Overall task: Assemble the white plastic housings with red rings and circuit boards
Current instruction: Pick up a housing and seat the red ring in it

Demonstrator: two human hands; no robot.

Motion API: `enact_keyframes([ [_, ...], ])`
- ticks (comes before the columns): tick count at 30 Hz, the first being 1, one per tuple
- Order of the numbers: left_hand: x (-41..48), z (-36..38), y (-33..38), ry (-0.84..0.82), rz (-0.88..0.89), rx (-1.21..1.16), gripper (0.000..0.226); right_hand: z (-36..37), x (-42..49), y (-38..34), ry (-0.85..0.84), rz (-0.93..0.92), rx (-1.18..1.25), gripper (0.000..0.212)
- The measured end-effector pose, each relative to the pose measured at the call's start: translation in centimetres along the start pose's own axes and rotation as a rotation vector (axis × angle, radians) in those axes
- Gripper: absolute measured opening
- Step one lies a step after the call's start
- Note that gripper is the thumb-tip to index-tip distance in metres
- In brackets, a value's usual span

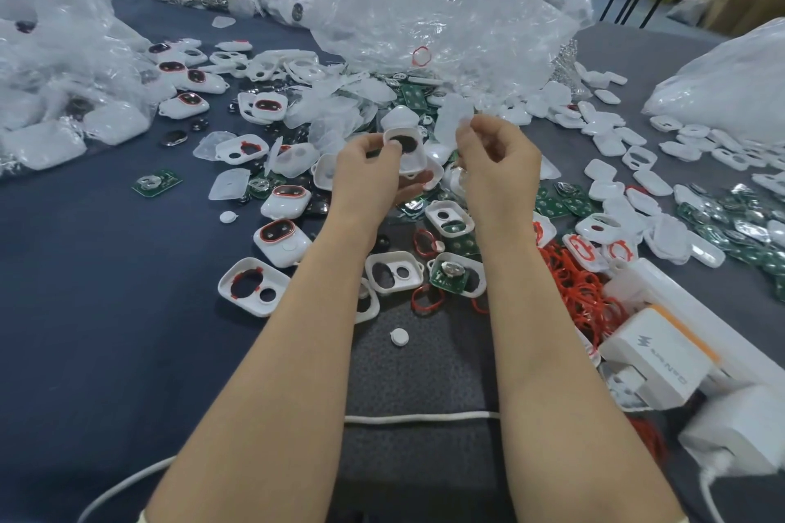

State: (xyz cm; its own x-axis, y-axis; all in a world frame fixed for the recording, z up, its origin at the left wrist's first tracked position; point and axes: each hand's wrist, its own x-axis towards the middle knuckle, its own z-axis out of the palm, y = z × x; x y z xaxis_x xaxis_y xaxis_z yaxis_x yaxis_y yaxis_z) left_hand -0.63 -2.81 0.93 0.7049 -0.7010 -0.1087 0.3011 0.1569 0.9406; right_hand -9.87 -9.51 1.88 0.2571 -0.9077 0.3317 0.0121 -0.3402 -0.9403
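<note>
So here's what matters: the white housing (418, 163) is up in the air over the tabletop (106, 268), held in the left grip (367, 166). The fingers are curled round its near edge and the thumb sits on its face, right by the dark oval hole. Its hollow side faces up toward the person, and its long axis runs roughly away from them, far end tipped up.

The right grip (497, 157) is just beside it, a bit higher and not touching. It looks narrow, pinching a thin clear plastic piece (453, 119) between thumb and fingertips. So whatever goes in has to travel leftward and slightly down to meet that hollow side.

I can't see any red in the held housing, so my guess is it needs a ring. The heap of red rings (569, 280) lies down by the right forearm, way closer to the right side than the left. There are green circuit boards (157, 183) on both sides. The right one would have to drop the clear bit first, I reckon.
</note>
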Motion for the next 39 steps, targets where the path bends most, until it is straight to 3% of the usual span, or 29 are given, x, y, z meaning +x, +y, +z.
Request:
enact_keyframes([
  [5,-0.1,-0.1,0.1,-0.009,0.012,-0.006,0.013,-0.3,0.4,-0.2,-0.072,0.256,0.292,0.011],
  [10,0.0,-0.1,0.0,0.001,0.014,-0.007,0.012,-0.3,0.1,-0.5,-0.102,0.27,0.306,0.014],
  [13,0.0,0.0,-0.1,0.01,0.052,0.034,0.013,-0.3,0.0,-0.7,-0.061,0.169,0.185,0.011],
  [18,0.0,0.5,-0.4,0.011,0.085,0.117,0.022,1.3,-1.3,-0.6,-0.041,-0.24,-0.342,0.011],
  [20,0.0,0.6,-0.5,0.02,0.103,0.185,0.025,2.2,-1.8,-0.6,-0.046,-0.321,-0.45,0.014],
  [30,-0.4,1.0,-0.6,0.002,0.068,0.115,0.028,2.2,-1.7,-0.6,0.066,-0.365,-0.555,0.017],
  [34,-0.1,1.3,-0.6,0.035,0.059,0.122,0.014,2.6,-1.7,-0.2,-0.041,-0.32,-0.535,0.017],
  [39,0.2,0.9,-0.7,0.053,0.058,0.129,0.023,2.3,-1.6,-0.4,-0.194,-0.274,-0.481,0.019],
])
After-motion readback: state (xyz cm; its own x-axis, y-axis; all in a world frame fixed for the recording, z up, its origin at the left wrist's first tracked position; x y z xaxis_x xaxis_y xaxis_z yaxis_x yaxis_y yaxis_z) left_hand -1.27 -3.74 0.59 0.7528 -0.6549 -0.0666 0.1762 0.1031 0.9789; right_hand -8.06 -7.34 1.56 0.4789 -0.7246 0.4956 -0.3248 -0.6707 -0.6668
